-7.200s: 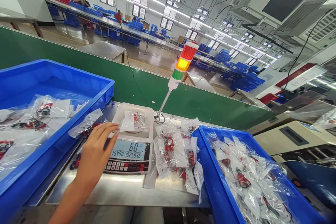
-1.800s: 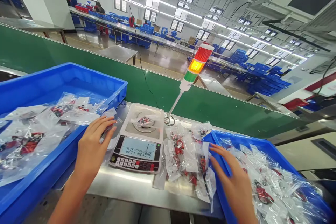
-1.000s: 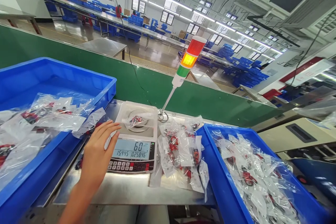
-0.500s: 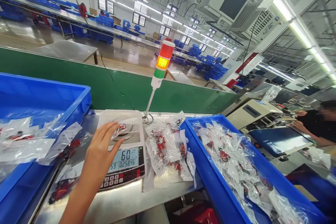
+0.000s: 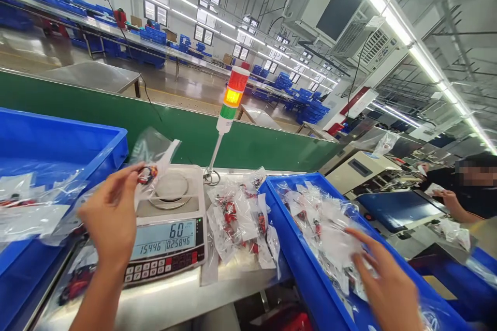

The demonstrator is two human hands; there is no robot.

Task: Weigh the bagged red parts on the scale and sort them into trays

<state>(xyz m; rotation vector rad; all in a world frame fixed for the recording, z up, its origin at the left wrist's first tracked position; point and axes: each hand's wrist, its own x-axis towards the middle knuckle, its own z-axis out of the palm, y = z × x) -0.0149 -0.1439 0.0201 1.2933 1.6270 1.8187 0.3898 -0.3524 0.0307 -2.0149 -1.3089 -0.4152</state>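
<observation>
Two hands (image 5: 111, 212) (image 5: 382, 284), left pinching bag (image 5: 153, 152) above scale (image 5: 165, 240)

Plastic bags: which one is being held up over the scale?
The clear bag pinched in the left hand, above the round scale pan. The other bags lie on the steel table or in the blue bins.

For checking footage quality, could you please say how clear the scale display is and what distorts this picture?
In the head view, the scale display is sharp and readable; the bags glint with glare; the wide lens bends the ceiling lights.
</observation>
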